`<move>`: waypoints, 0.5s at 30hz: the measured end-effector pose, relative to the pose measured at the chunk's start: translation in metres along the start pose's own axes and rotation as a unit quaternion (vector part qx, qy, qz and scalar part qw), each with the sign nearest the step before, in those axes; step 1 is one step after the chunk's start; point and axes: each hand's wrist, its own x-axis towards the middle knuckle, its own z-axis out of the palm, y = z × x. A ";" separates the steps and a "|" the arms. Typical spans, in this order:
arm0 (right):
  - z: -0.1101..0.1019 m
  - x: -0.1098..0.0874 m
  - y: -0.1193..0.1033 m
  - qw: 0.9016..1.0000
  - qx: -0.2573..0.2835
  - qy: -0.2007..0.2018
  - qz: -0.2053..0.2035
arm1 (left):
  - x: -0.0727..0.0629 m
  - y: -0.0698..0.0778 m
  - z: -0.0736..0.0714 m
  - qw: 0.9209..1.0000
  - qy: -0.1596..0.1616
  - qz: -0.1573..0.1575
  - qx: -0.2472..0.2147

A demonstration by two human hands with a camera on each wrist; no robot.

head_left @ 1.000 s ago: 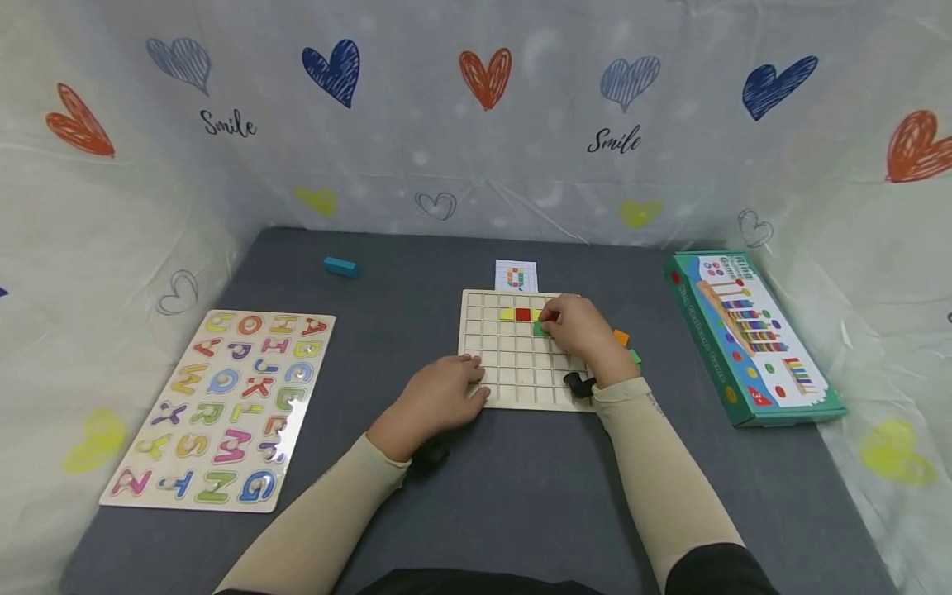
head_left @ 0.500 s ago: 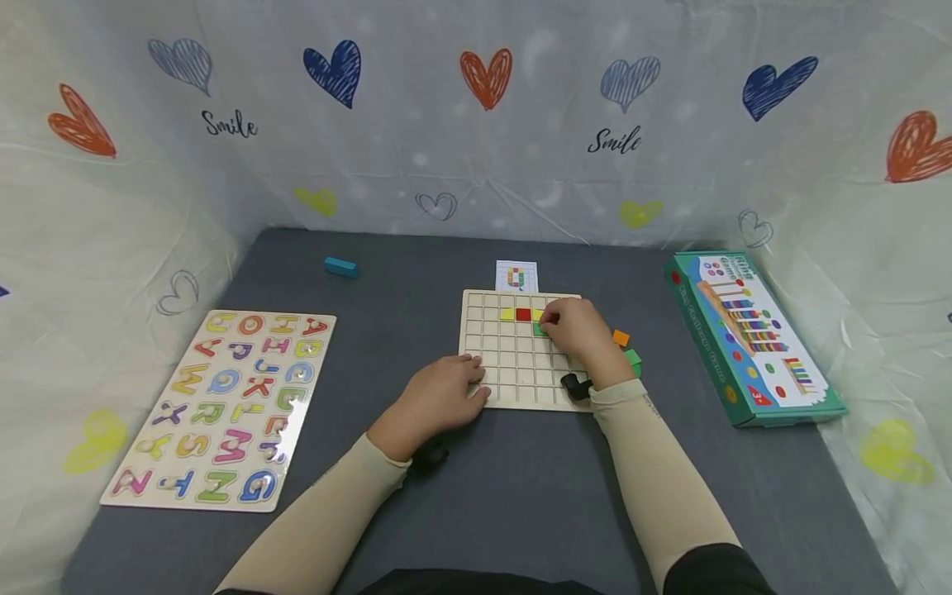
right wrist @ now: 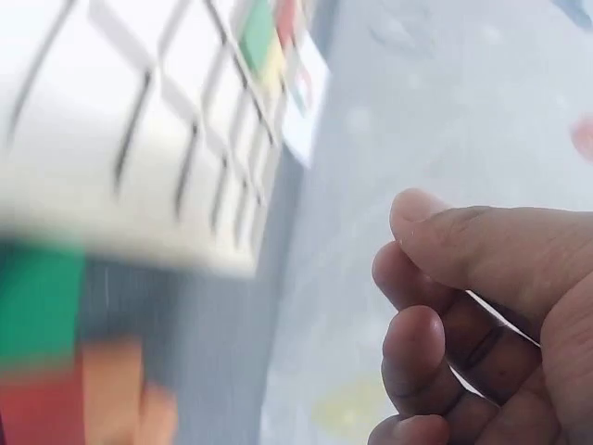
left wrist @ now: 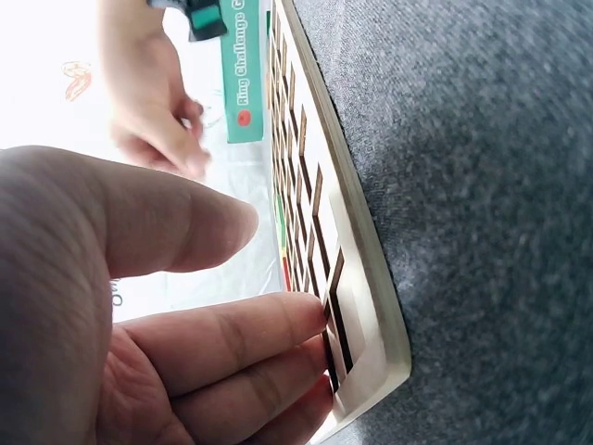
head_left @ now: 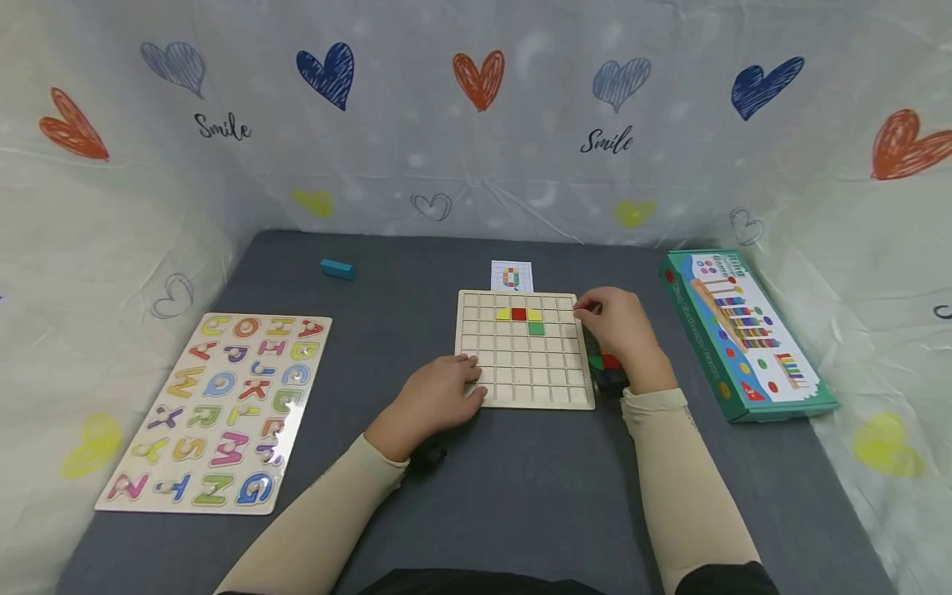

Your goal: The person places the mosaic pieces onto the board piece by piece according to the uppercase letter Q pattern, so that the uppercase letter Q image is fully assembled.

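Observation:
A wooden grid board point(head_left: 494, 376) lies mid-table, with two yellow tiles, including the left one point(head_left: 503, 314), a red tile point(head_left: 519, 314) and a green tile point(head_left: 536, 329) in its upper cells. My left hand point(head_left: 439, 401) rests on the board's lower left edge; its fingers touch the grid and its thumb stays apart in the left wrist view. Just past the board's upper right corner hovers my right hand point(head_left: 621, 330). Its fingers are curled and the thumb meets the index finger; the right wrist view shows nothing between them. Loose green point(right wrist: 37, 306) and orange tiles point(right wrist: 111, 385) lie beside the board.
Behind the board a small card point(head_left: 511, 276) shows a coloured letter pattern. An alphabet puzzle board point(head_left: 204, 413) lies at left, a blue block point(head_left: 338, 269) at the back left. At right lies a green game box point(head_left: 751, 339). A printed curtain encloses the table.
My right hand has left the green tile and moved right, past the board's edge. The green tile stays in its cell. My left hand remains in place.

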 end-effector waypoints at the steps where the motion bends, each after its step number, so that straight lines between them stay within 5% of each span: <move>1: -0.006 -0.004 0.005 1.000 0.001 0.009 0.007 | 0.000 0.000 0.000 1.000 0.001 0.000 0.001; 6: -0.028 -0.023 0.031 0.998 -0.020 0.026 0.057 | -0.001 0.001 -0.001 1.000 0.006 0.000 0.003; 15: -0.030 -0.041 0.062 0.982 -0.052 -0.089 0.156 | -0.001 0.003 -0.002 1.000 0.000 -0.004 0.005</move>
